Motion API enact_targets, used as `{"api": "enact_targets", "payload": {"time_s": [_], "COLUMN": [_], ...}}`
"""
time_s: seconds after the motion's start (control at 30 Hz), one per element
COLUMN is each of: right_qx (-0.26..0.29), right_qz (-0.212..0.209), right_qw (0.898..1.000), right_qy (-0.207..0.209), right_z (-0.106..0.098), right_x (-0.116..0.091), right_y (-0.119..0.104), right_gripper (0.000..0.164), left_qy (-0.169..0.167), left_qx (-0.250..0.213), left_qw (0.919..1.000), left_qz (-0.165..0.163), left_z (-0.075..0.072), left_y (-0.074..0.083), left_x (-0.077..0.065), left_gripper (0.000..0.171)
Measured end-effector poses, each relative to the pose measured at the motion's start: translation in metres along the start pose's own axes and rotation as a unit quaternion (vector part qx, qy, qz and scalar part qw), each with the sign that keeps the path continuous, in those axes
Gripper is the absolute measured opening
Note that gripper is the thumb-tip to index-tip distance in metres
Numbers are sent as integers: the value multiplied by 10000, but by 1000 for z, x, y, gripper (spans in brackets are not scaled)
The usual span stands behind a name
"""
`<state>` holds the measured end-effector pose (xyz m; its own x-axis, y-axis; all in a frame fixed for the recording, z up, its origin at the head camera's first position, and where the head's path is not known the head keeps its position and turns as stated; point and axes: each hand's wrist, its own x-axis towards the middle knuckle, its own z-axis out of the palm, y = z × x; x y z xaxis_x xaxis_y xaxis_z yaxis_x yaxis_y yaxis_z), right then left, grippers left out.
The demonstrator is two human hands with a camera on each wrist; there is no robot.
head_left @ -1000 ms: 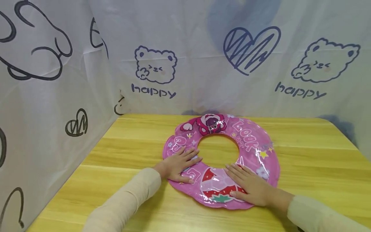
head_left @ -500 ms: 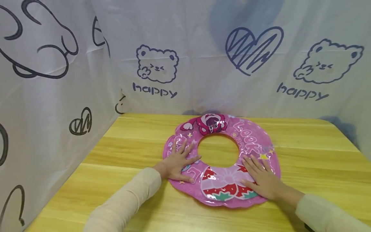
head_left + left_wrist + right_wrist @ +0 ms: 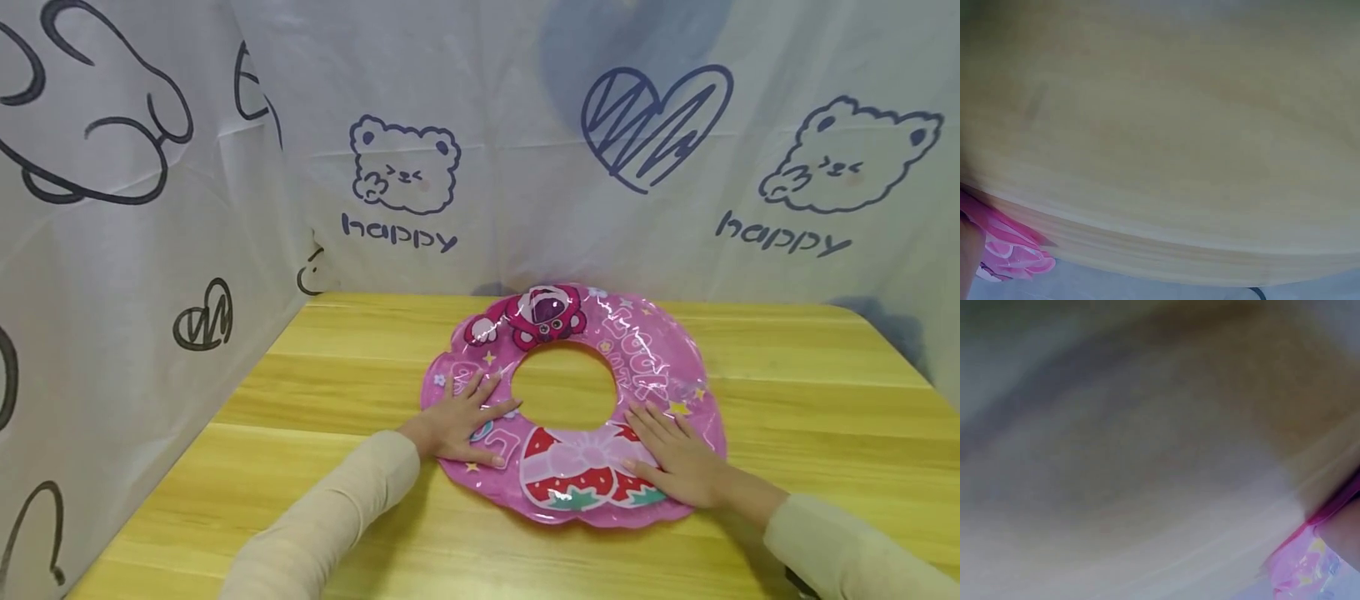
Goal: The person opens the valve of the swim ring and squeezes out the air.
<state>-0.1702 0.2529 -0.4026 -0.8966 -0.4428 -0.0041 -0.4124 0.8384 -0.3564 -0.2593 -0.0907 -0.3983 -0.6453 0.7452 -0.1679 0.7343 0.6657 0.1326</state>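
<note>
A pink inflatable swim ring lies flat on the wooden table, printed with a bear, strawberries with a bow, and letters. My left hand rests on the ring's left side, its fingers spread across the vinyl. On the lower right of the ring lies my right hand, palm down with straight fingers pointing toward the hole. In the left wrist view only a corner of the ring and a sliver of the hand show. The right wrist view catches a bit of the ring at the lower right.
The yellow wood-grain table reaches back to a white cloth backdrop with drawn bears, hearts and "happy" lettering. Another stretch of cloth hangs along the left side.
My right hand has shifted right along the ring, uncovering more of the strawberry print. The fingers of my left hand have spread. The ring's far edge now sits slightly higher in view.
</note>
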Motion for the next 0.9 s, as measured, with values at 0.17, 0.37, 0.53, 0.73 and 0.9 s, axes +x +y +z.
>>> {"api": "enact_targets", "payload": {"time_s": [0.17, 0.37, 0.53, 0.73, 0.9], "right_qx": [204, 184, -160, -562, -682], "right_qz": [-127, -133, 135, 265, 129], "right_qw": [9997, 9997, 9998, 9981, 9974], "right_qy": [-26, 61, 55, 29, 184], "right_z": [-8, -17, -19, -21, -21], "right_x": [4, 9, 13, 12, 9], "right_y": [1, 1, 5, 16, 28], "right_gripper": [69, 56, 49, 56, 57], "left_qy": [-25, -40, -11, 439, 922], "left_qx": [-218, -431, -465, -16, 831], "left_qw": [9998, 9990, 9986, 9989, 9872], "left_qz": [4, -131, -240, 146, 1004], "left_z": [-1, -5, -9, -9, -12], "left_y": [-3, -2, 5, 8, 7], "left_x": [0, -2, -4, -7, -9], "left_gripper": [82, 81, 86, 98, 71]}}
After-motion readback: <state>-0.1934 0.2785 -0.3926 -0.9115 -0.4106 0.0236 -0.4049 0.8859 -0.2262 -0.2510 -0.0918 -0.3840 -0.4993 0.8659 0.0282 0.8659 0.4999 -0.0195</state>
